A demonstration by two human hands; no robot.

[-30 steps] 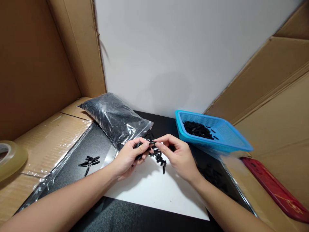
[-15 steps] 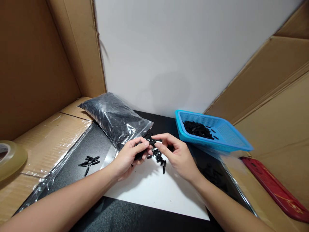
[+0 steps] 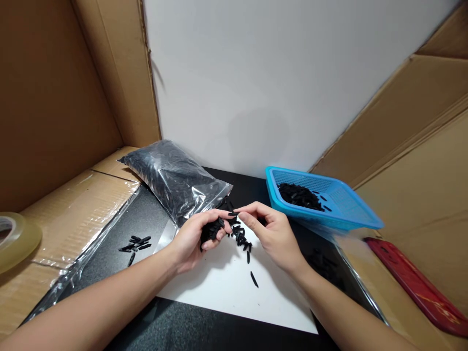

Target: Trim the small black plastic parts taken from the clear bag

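A handful of small black elongated pieces [image 3: 212,230] lies in the curled palm of my left hand [image 3: 193,239]. My right hand [image 3: 268,234] pinches one slim black piece [image 3: 233,213] between thumb and forefinger, its other end by my left fingertips. Below the hands, a white sheet [image 3: 234,297] carries a short trail of black pieces [image 3: 240,237] and one single piece [image 3: 254,279] nearer to me. Behind my left hand lies a clear plastic bag [image 3: 175,180] full of dark material. The exact kind of the pieces cannot be told.
A blue basket [image 3: 351,204] at the right holds a heap of black pieces [image 3: 300,196]. A small group of them [image 3: 135,243] lies on the dark tabletop at left. A tape roll [image 3: 22,241] is far left, a red object [image 3: 413,282] far right. Cardboard [image 3: 420,146] walls the sides.
A single black piece now lies on the sheet nearer to me. My left thumb has moved off the handful, baring it, and a slim piece shows between the right fingertips.
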